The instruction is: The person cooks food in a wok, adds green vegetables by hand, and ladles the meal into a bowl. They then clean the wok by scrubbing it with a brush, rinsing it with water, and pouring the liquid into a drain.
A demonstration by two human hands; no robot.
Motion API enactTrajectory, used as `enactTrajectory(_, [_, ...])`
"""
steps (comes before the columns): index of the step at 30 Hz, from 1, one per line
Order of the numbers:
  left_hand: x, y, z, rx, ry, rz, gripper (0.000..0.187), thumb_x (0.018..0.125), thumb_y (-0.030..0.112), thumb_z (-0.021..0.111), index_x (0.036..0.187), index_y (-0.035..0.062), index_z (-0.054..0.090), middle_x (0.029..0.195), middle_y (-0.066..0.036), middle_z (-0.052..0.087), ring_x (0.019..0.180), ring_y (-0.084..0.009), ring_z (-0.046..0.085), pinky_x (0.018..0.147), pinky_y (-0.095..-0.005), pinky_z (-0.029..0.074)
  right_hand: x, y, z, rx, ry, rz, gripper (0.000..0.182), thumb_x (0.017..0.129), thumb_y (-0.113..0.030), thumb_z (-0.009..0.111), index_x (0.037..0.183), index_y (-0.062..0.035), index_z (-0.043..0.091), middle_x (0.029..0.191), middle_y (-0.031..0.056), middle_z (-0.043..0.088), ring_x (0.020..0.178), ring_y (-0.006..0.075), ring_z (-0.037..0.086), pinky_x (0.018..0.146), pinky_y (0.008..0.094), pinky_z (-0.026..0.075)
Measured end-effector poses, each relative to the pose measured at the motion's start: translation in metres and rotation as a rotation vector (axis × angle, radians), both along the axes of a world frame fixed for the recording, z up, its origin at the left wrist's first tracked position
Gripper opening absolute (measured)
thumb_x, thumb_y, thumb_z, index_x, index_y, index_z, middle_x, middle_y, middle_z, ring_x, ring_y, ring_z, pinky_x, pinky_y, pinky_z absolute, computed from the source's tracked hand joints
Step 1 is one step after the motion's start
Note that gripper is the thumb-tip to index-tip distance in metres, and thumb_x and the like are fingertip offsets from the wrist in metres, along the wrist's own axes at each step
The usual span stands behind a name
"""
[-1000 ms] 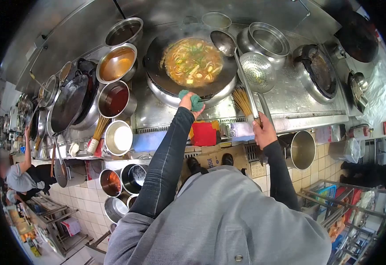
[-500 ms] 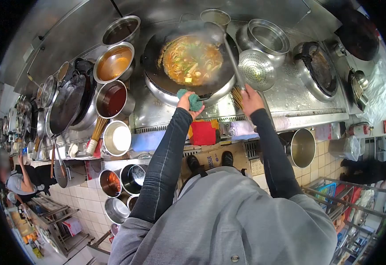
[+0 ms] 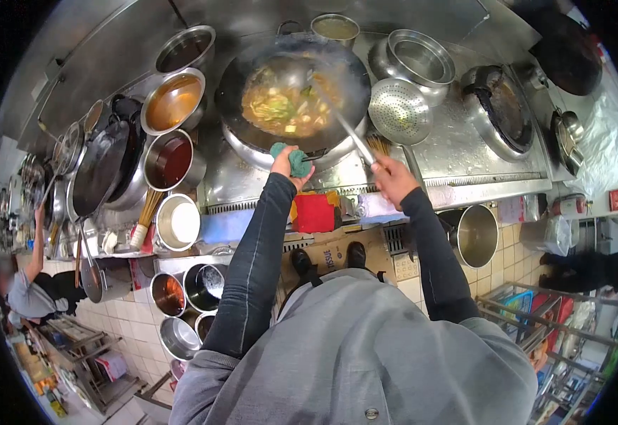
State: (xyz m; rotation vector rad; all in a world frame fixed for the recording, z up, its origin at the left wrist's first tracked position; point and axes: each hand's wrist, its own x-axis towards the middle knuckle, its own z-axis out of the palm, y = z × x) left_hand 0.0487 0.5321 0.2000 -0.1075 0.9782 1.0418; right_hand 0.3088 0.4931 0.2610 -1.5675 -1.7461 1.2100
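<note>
Left hand: the left hand (image 3: 285, 160) is closed around a green cloth (image 3: 297, 162) wrapped on the wok's handle, at the 6 o'clock edge of the wok (image 3: 238, 78); grip pressed tight on the cloth.
Right hand: the right hand (image 3: 392, 177) has its grip wrapped round the long handle of a ladle (image 3: 343, 126), which slants up toward 11 o'clock with its bowl down in the food.
Wok contents: a steaming, soupy mix of noodles and greens (image 3: 281, 105), orange-brown, filling the middle of the wok.
Strainer: a perforated skimmer (image 3: 398, 110) lies at 3 o'clock of the wok, just beside its rim.
Brush: a bamboo brush (image 3: 380, 145) shows just beside the right hand, partly hidden by it.
Sauce pots: at 9 o'clock of the wok, a pot of amber liquid (image 3: 173, 101) and, nearer, a pot of dark red liquid (image 3: 173, 160).
Counter: the steel counter (image 3: 465, 159) carries all of it; a red cloth (image 3: 313, 212) hangs at its front edge, below the left hand.
Other person: a co-worker in grey (image 3: 29, 294) stands far off at 8 o'clock, one arm raised.
</note>
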Motion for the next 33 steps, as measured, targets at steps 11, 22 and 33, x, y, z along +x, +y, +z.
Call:
enactTrajectory(11, [0.000,0.000,0.000,0.011,0.019,-0.024,0.017,0.075,0.025,0.059,0.081,0.0110,0.052,0.073,-0.006,0.055,0.069,-0.0244,0.055,0.064,-0.0388,0.049,-0.080,0.042,-0.027,-0.261,0.265,-0.031,0.045,0.090,-0.029,0.047,0.130,-0.0105,0.040,0.060,0.0032,0.051,0.042,0.0120,0.048,0.037,0.0288,0.041])
enactTrajectory(22, [-0.001,0.001,-0.005,0.011,-0.012,-0.016,0.017,0.075,0.025,0.060,0.078,0.0108,0.052,0.073,-0.007,0.054,0.070,-0.0242,0.055,0.065,-0.0383,0.049,-0.009,0.007,-0.022,0.330,-0.339,-0.173,0.044,0.084,-0.021,0.050,0.125,-0.0056,0.043,0.082,0.0208,0.062,0.074,0.0366,0.060,0.067,0.0432,0.047])
enactTrajectory(33, [0.001,0.001,-0.002,0.031,0.018,-0.005,0.020,0.074,0.026,0.060,0.084,0.0120,0.050,0.077,-0.007,0.053,0.073,-0.0256,0.054,0.070,-0.0408,0.049,-0.033,-0.038,0.027,-0.168,0.255,0.029,0.051,0.085,-0.011,0.052,0.133,-0.0051,0.034,0.064,0.0022,0.048,0.047,0.0100,0.044,0.046,0.0257,0.041])
